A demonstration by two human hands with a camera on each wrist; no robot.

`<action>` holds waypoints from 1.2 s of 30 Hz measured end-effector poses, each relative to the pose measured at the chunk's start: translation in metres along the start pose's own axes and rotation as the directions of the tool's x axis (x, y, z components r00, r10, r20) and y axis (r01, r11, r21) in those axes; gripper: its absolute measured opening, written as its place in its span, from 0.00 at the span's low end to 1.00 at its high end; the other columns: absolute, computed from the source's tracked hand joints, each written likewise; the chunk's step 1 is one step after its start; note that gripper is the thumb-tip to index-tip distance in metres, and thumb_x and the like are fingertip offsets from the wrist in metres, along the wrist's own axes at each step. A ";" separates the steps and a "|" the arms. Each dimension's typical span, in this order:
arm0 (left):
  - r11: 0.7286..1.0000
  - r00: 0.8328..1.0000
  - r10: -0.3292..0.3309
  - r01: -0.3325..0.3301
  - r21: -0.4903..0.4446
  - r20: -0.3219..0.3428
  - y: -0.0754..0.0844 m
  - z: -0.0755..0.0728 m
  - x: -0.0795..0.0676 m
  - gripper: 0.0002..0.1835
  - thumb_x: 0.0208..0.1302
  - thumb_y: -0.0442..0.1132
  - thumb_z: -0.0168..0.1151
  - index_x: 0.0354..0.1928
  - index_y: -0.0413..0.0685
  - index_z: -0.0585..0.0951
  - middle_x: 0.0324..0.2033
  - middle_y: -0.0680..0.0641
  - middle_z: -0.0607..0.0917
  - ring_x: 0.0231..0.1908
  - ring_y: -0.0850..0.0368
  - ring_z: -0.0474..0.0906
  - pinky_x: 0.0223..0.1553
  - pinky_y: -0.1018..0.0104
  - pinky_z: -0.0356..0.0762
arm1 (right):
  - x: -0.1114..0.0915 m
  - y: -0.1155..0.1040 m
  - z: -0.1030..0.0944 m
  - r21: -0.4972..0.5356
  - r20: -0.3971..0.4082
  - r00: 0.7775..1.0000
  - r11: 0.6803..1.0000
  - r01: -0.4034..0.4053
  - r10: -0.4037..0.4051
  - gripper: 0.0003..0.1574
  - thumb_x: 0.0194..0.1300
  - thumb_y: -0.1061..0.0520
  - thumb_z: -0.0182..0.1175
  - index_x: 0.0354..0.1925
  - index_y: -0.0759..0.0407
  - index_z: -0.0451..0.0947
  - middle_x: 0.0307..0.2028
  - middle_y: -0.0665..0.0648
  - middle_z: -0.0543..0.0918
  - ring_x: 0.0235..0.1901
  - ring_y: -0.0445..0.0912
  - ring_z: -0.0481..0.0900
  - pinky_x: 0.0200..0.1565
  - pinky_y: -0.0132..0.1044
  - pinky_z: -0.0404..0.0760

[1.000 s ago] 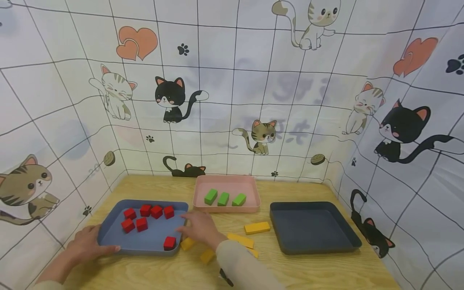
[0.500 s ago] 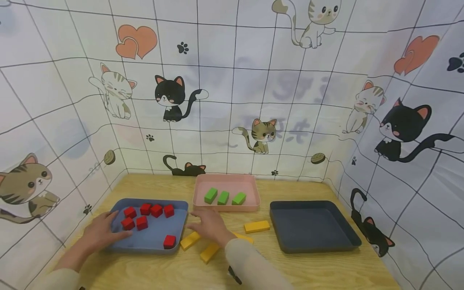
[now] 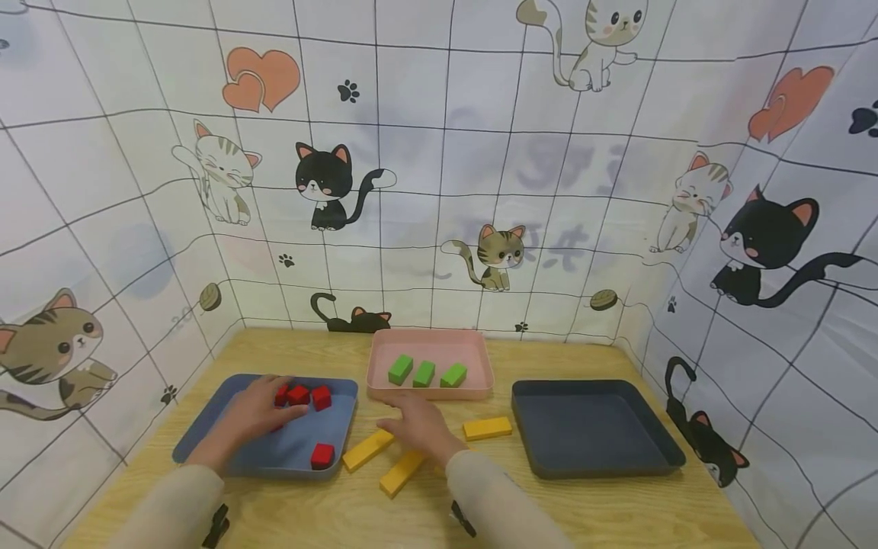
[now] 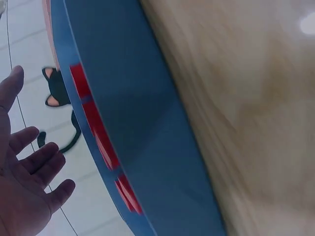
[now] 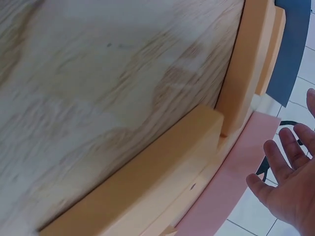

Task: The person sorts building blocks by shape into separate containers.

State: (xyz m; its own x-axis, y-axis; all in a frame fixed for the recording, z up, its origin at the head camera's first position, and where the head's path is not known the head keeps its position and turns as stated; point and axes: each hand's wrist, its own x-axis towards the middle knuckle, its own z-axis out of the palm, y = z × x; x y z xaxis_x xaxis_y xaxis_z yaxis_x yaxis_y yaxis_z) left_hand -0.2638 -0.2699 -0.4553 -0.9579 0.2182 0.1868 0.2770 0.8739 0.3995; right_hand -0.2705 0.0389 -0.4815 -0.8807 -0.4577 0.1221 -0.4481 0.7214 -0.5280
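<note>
My left hand (image 3: 250, 415) is over the blue tray (image 3: 295, 465), hiding some of the red cubes inside it. Its fingers are spread and hold nothing in the left wrist view, where the hand (image 4: 24, 182) appears beside the tray wall. A red cube (image 3: 322, 397) lies just right of the fingertips, and another red cube (image 3: 322, 456) sits in the near right corner. Over several yellow blocks (image 3: 402, 474), my right hand (image 3: 418, 427) hovers in front of the pink tray (image 3: 430, 395). The right wrist view shows this hand (image 5: 290, 182) with loose, empty fingers.
Three green blocks (image 3: 424, 374) lie in the pink tray at the back. A dark grey tray (image 3: 597, 469) stands on the right of the wooden table (image 3: 590, 518). One yellow block (image 3: 488, 428) lies left of it. Cat-patterned cloth walls (image 3: 411, 191) enclose the table.
My left hand has left the blue tray's left rim and moved right, over the red cubes. The right hand has drawn away from the tray's right rim, slightly rightward.
</note>
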 end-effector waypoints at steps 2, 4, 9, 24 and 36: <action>1.000 1.000 0.010 -0.010 -0.012 0.007 0.010 0.005 0.008 0.41 0.59 0.56 0.70 0.64 0.31 0.73 0.58 0.27 0.74 0.58 0.28 0.69 0.56 0.33 0.67 | -0.002 0.003 -0.002 0.013 -0.002 1.000 1.000 -0.004 0.004 0.33 0.69 0.46 0.62 0.70 0.35 0.69 0.65 0.43 0.74 0.63 0.47 0.72 0.61 0.49 0.71; 0.999 1.000 0.011 -0.011 -0.034 0.022 0.020 0.009 0.015 0.39 0.60 0.55 0.69 0.64 0.32 0.73 0.58 0.29 0.75 0.58 0.30 0.70 0.56 0.34 0.68 | -0.003 0.005 -0.003 0.022 -0.005 1.000 1.000 -0.015 0.015 0.32 0.69 0.46 0.62 0.69 0.38 0.70 0.63 0.45 0.76 0.63 0.48 0.73 0.61 0.50 0.71; 0.999 0.998 0.011 -0.008 -0.044 0.060 0.044 0.021 0.031 0.35 0.61 0.51 0.69 0.65 0.37 0.74 0.57 0.33 0.76 0.56 0.34 0.73 0.54 0.37 0.71 | -0.007 0.013 -0.006 0.029 -0.010 0.999 0.999 -0.034 0.034 0.30 0.69 0.46 0.62 0.67 0.45 0.73 0.61 0.48 0.78 0.63 0.49 0.73 0.61 0.51 0.71; 0.997 0.993 0.076 -0.075 -0.020 0.093 0.062 0.052 0.054 0.28 0.61 0.42 0.70 0.62 0.41 0.78 0.53 0.35 0.77 0.53 0.38 0.75 0.54 0.41 0.72 | -0.038 0.046 -0.025 0.024 -0.043 0.998 0.999 -0.033 0.034 0.29 0.70 0.45 0.60 0.63 0.57 0.77 0.62 0.56 0.77 0.63 0.55 0.72 0.61 0.54 0.71; 0.992 0.991 0.080 -0.090 0.093 0.102 0.073 0.064 0.058 0.26 0.61 0.44 0.71 0.61 0.46 0.80 0.47 0.39 0.76 0.44 0.45 0.75 0.46 0.47 0.76 | -0.066 0.068 -0.044 0.086 -0.028 0.997 0.994 -0.065 0.068 0.30 0.69 0.45 0.62 0.63 0.58 0.77 0.61 0.58 0.77 0.61 0.57 0.73 0.59 0.57 0.72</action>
State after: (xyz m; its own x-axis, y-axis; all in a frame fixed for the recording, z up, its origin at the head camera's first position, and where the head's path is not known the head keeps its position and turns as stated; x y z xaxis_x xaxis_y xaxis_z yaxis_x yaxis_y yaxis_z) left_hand -0.3041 -0.1658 -0.4730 -0.9352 0.3311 0.1254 0.3538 0.8872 0.2961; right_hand -0.2494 0.1409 -0.4883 -0.9130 -0.3931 0.1092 -0.3748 0.7025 -0.6050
